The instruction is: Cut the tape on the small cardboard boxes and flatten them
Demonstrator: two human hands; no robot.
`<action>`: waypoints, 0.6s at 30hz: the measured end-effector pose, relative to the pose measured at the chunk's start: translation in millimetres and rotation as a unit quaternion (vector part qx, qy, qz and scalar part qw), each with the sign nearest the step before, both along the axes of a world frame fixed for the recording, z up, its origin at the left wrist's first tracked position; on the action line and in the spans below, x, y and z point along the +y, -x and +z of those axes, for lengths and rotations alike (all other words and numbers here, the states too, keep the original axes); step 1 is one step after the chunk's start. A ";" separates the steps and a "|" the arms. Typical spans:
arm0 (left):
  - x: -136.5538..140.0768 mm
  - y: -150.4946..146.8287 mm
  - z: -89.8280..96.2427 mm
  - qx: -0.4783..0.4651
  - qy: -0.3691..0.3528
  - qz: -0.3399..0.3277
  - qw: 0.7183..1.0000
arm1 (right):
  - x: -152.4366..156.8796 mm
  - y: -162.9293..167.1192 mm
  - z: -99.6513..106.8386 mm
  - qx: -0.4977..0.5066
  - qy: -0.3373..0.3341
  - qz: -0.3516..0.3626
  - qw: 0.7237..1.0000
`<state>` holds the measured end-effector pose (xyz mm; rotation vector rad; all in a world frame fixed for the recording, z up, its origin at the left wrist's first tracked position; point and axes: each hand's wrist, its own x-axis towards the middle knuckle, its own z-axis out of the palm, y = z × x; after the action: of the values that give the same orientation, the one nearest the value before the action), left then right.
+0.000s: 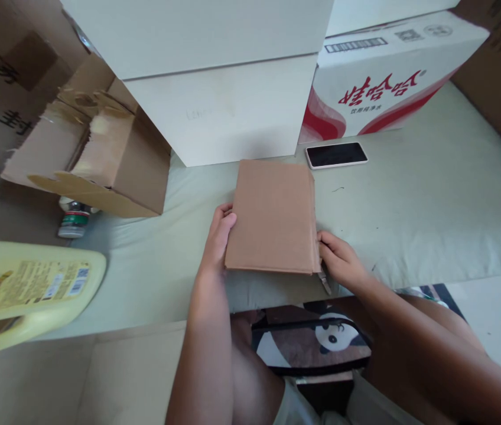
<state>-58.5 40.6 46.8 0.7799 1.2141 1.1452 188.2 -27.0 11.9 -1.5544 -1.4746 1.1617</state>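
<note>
A flat brown cardboard box [272, 218] lies on the pale green cloth, tilted slightly towards me. My left hand [220, 236] grips its left edge, thumb on top and fingers down the side. At the right edge, by a narrow flap, my right hand [339, 257] is closed with its fingers curled against the cardboard. A small metal tool [325, 282] sticks out below that hand, seemingly held in it. Its other end is hidden, so its exact kind is unclear.
Behind the box stand white cartons [224, 112] and a red-and-white carton [374, 88]. A phone [337, 154] lies at the back right. An opened cardboard box [130, 159], a bottle [74, 218] and a yellow jug [51, 283] are at left. The cloth-covered surface [432, 206] ends before my knees.
</note>
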 end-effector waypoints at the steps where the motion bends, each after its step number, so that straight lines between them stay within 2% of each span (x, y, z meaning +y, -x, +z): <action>1: 0.1 0.0 -0.2 0.000 0.000 0.000 1.000 | 0.0 0.0 0.3 0.002 0.002 0.001 1.000; 18: -0.1 0.0 -0.7 0.009 0.000 -0.004 1.000 | 0.6 -2.1 -2.4 0.001 0.004 0.005 1.000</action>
<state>-58.4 40.5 46.1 0.7959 1.2243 1.1333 190.3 -26.3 9.5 -1.5526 -1.4806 1.1756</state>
